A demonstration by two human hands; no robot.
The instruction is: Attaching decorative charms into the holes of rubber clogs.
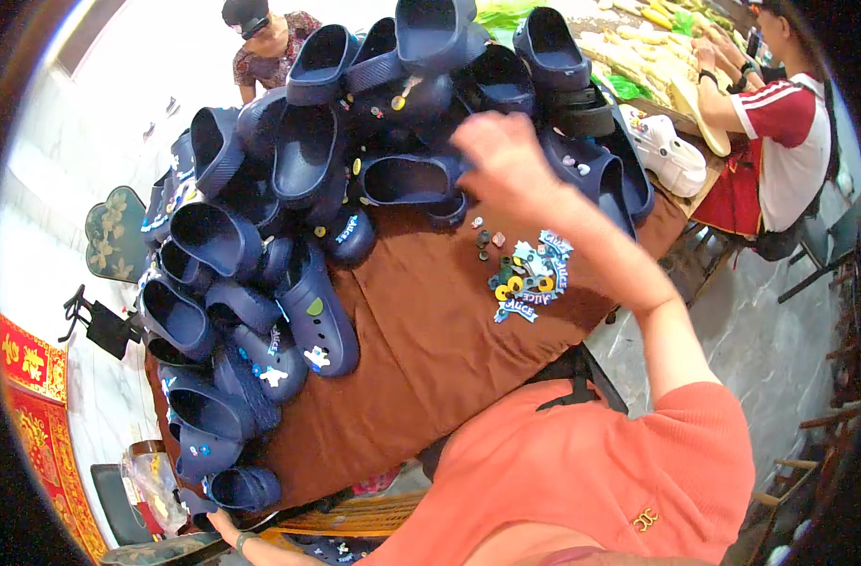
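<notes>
Navy foam clogs cover the far and left parts of a brown-clothed table (421, 321), many trimmed with small shoe charms. My right hand (504, 156) hovers over the far pile, nearest a clog (407, 179) lying with its opening up; motion smears its fingers, and whether it holds anything is not visible. At the lower left, my left hand (225, 525) has its fingers on a navy clog (198, 505) at the table's corner. Under my right forearm sits a small heap of charms (532, 283), with blue lettered pieces, yellow rings and dark bits.
A white clog (671, 156) lies at the table's far right edge. Beyond it, a person (779, 123) works at another table with pale yellow items. A second person (275, 47) is past the pile. Chairs (117, 231) stand around the table.
</notes>
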